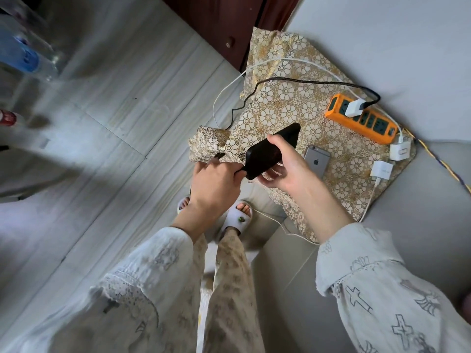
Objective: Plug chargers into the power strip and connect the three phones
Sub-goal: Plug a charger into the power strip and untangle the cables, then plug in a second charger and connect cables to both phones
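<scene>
The right hand (285, 169) grips a black phone (272, 151) above the cloth's (285, 98) near edge. The left hand (215, 182) is closed at the phone's lower end, pinching a black cable (305, 81) whose plug is hidden (contact unclear). One charger (355, 107) sits in the orange strip (356, 121); two more (399, 150) lie beside it. A grey phone (317, 159) is half covered by the right hand. Bare floor (102, 123) lies left.

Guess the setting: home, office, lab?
Probably a home, likely a bedroom. A gold floral cloth covers a low surface beside what looks like a mattress, with a dark wooden cabinet behind, and the person wears slippers on a tiled floor.
</scene>
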